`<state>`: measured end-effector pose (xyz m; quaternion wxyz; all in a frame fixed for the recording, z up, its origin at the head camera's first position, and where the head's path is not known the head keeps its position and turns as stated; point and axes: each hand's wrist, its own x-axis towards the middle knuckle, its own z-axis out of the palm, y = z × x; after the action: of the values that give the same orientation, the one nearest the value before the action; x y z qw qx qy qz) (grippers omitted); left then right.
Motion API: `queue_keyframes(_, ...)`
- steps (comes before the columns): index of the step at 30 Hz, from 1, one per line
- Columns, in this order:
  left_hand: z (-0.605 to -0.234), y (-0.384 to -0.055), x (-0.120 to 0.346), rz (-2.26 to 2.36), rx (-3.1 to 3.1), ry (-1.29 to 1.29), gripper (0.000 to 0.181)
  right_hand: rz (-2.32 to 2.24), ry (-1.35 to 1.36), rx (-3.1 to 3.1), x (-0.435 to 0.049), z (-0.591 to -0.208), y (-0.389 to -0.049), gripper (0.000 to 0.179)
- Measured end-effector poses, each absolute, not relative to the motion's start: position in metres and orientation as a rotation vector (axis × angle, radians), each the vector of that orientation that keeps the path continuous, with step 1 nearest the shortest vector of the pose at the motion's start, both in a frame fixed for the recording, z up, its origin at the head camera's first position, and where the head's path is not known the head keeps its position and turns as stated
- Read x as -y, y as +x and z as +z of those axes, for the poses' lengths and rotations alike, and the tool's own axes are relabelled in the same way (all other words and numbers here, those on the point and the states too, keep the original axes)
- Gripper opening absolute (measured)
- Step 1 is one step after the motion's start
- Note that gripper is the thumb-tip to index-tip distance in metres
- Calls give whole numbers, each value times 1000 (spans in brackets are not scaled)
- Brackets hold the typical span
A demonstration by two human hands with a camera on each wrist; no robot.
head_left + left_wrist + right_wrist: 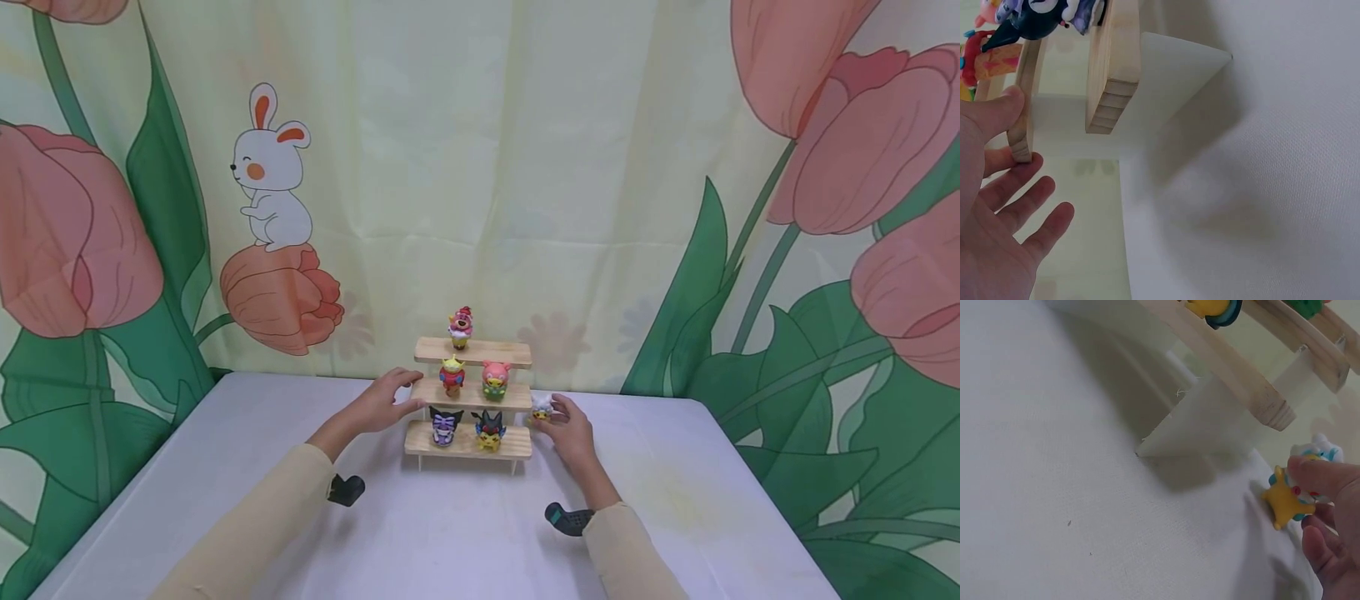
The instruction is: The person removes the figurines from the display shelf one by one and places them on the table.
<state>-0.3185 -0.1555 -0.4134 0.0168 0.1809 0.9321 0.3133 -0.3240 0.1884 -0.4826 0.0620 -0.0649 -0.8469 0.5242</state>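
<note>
A three-tier wooden display stand (517, 398) with white side supports stands on the table. My left hand (378, 404) pinches the left end of its middle board (1020, 134), thumb on one face and index finger behind, other fingers spread. Just off the stand's right side, my right hand (572, 433) holds a small yellow figurine with a white hood (1285, 497) between thumb and fingers. On the top board is a red-hatted figurine (461, 327). The middle board bears a green-headed one (452, 377) and a pink-hooded one (495, 379). Below are a purple-and-black figurine (444, 427) and a dark-eared yellow one (490, 431).
A white cloth covers the table (450, 533). Behind it hangs a pale curtain (435, 167) printed with tulips and a rabbit (273, 192). Black wrist devices show at the left cuff (347, 490) and the right cuff (567, 520).
</note>
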Motion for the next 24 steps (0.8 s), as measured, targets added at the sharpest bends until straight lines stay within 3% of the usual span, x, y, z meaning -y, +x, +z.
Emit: queue_keyframes(24,-412,-320,155,971,-2879,578,60,1530,-127,2546,-194,-464,-314,69)
